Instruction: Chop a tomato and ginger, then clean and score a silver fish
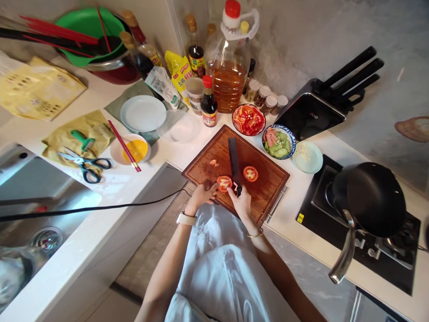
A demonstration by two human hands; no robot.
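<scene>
Red tomato half [224, 183] steadied by left hand [202, 195] on brown wooden chopping board [268, 187].
Right hand [241, 201] fingers grip black knife [234, 165]; one tomato slice [250, 173] cut, most remains.

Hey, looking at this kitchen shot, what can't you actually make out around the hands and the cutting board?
Head view only:
- Knife edge: seen end-on, so whether it touches the cutting board is unclear.
- Right hand grip: fingers wrap the handle, hiding it.
- Tomato half near side: covered by the left hand.
- Bottle label: too small to read.
- Sink contents: blurred, cut by the left edge.
</scene>
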